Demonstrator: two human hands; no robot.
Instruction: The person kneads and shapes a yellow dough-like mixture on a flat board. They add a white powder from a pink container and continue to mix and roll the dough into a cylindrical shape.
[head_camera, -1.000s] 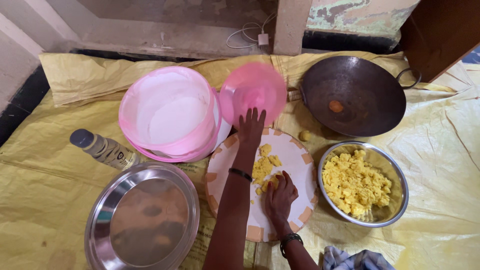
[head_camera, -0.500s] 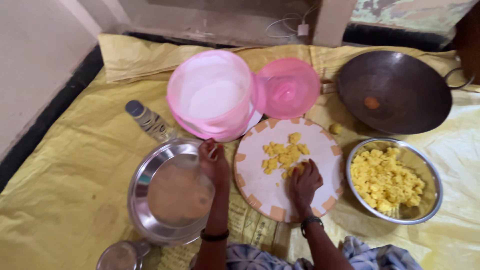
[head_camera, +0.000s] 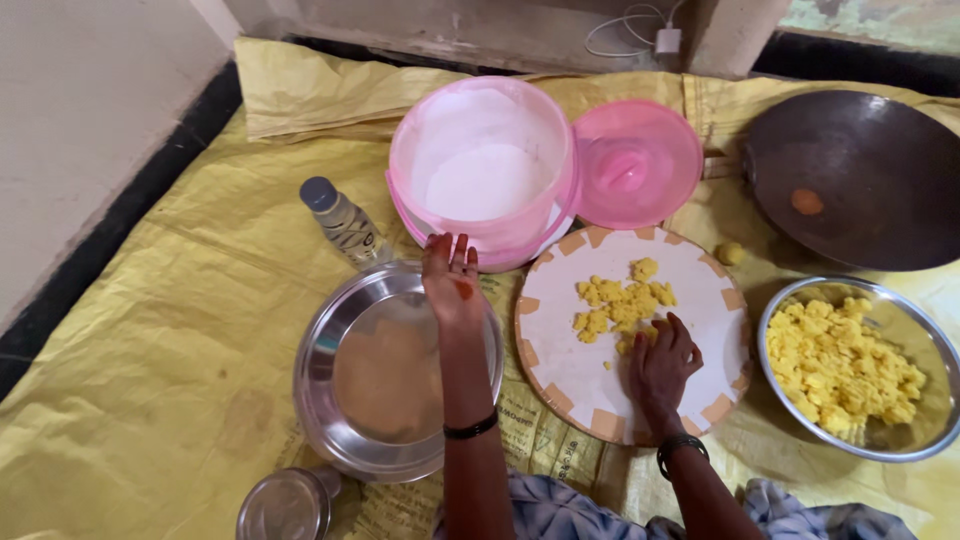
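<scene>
Yellow sheeting (head_camera: 150, 330) covers the floor, bearing a dark wok (head_camera: 860, 180), a pink bucket (head_camera: 485, 165) beside its lid (head_camera: 637, 162), a white round board (head_camera: 632, 335) and a steel plate (head_camera: 390, 375). Left hand (head_camera: 452, 285) lies open, fingers spread, over the plate's far rim. Right hand (head_camera: 660, 360) curls on the board, seemingly pressing yellow crumbs (head_camera: 620, 305)
</scene>
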